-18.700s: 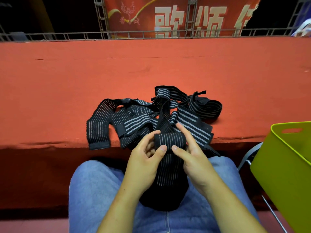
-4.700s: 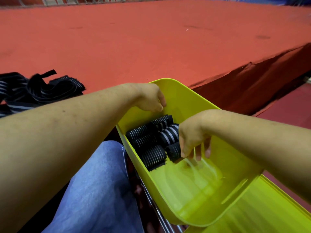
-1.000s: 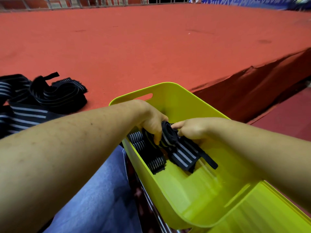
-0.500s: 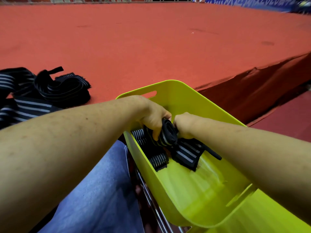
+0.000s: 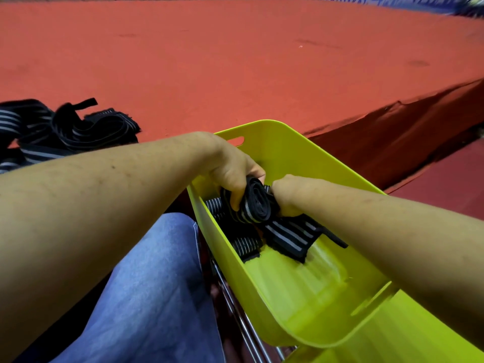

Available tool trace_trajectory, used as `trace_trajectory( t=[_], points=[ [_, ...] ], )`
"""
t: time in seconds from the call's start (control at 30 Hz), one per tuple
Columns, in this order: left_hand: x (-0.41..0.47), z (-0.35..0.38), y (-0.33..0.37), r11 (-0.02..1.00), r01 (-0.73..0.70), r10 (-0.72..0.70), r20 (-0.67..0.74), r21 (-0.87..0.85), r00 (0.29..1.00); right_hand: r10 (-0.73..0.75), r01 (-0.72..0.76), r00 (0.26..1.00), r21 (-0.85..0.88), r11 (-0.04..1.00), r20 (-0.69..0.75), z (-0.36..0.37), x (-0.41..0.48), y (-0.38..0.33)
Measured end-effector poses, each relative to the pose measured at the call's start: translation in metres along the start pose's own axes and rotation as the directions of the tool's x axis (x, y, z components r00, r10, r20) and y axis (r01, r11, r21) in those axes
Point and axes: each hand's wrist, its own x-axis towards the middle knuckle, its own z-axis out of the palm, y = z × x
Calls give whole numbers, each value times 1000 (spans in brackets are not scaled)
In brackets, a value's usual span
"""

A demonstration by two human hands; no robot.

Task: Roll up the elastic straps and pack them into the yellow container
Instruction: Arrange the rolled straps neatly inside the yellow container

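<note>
Inside the yellow container [image 5: 309, 305], both my hands hold one black strap with grey stripes. My left hand [image 5: 233, 171] grips its rolled part [image 5: 255, 205], fingers curled round the coil. My right hand [image 5: 286, 195] holds the same strap from the right side; its fingers are hidden behind the roll. The strap's loose tail [image 5: 290, 237] trails down onto the container floor. Rolled straps [image 5: 243, 244] lie packed against the container's near-left wall. A pile of unrolled straps [image 5: 65, 132] lies on the red table at the left.
The red table surface [image 5: 235, 61] stretches far ahead, its front edge dropping beside the container. My leg in blue jeans [image 5: 146, 297] is at the lower left. Metal chair rods [image 5: 243, 323] run under the container. A second yellow surface [image 5: 392, 344] sits beneath it.
Since a second ago my hands have drawn together on the strap and lifted the roll slightly; the loose tail is shorter. Earlier, I was rolling a strap at the table.
</note>
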Motion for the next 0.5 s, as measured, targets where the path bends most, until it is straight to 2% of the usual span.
trace_trajectory(
  t=[0.17, 0.3, 0.5],
  points=[
    [-4, -6, -11, 994, -9, 6, -31, -106, 999, -11, 11, 1000, 162, 987, -3, 12, 3, 6],
    [-6, -9, -17, 980, -21, 8, -68, -196, 998, 1, -3, 1000, 227, 974, 7, 13, 6, 12],
    [-11, -14, -30, 977, -57, 21, -175, -205, 984, -71, 35, 995, 444, 895, 65, 5, 0, 33]
  ],
)
